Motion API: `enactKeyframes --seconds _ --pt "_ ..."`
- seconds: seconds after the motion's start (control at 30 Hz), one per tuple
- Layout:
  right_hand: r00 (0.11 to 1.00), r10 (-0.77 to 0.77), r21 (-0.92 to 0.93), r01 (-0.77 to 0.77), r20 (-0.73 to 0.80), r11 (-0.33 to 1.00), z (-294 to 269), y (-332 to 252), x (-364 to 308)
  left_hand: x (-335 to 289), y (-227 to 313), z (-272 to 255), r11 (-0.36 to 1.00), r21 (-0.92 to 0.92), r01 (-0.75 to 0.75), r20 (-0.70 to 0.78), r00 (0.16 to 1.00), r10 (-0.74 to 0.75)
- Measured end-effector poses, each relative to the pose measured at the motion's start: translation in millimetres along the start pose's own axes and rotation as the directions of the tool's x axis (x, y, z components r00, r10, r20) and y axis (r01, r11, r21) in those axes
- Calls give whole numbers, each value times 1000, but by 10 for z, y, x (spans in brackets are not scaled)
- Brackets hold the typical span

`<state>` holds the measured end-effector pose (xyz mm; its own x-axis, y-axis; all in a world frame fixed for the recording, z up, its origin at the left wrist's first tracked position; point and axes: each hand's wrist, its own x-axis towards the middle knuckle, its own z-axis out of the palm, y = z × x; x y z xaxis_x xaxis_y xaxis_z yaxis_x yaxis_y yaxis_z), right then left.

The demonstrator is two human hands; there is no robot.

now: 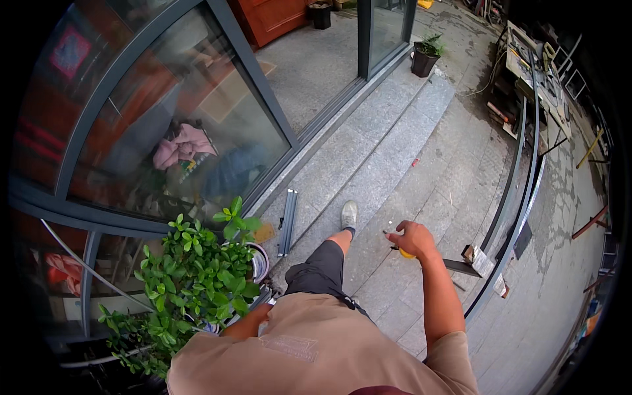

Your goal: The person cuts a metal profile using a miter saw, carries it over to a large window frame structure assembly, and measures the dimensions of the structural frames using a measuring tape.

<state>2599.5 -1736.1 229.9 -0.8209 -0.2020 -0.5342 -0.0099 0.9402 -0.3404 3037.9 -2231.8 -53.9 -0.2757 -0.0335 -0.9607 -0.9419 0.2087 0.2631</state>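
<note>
Held out to the right of my body, my right hand (pixel 416 237) has its fingers curled round a small yellow and black object (pixel 406 253). Most of that object is covered by the hand, so its kind does not show. A small dark tip pokes out by the fingers. Of my left arm (pixel 247 322) only a part shows beside my shirt; the left hand is hidden behind my body. Near that arm stands a leafy green plant (pixel 191 276) in a white patterned pot (pixel 259 262).
Grey metal profiles (pixel 288 222) lie on the stone step (pixel 336 158) beside a glass door (pixel 184 131). Long metal bars (pixel 510 217) run along the right, near a cluttered workbench (pixel 536 79). A potted plant (pixel 424 59) stands at the step's far end.
</note>
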Motion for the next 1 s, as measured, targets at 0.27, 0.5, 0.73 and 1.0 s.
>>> enactKeyframes --seconds 0.27,0.5,0.73,1.0 --pt "759 306 -283 -166 575 945 29 1049 1465 692 4286 -466 949 172 -264 -12 963 270" --pt "526 532 -184 -574 664 798 -490 1916 1385 545 8366 -2042 707 455 -542 -264 676 688" --pt "505 550 -225 -566 665 793 -2179 809 3553 1236 10434 -2776 756 104 -646 -365 683 633" --pt "844 -265 -352 451 466 820 -4484 -1972 8093 559 10480 -4138 872 241 -425 -375 788 488"
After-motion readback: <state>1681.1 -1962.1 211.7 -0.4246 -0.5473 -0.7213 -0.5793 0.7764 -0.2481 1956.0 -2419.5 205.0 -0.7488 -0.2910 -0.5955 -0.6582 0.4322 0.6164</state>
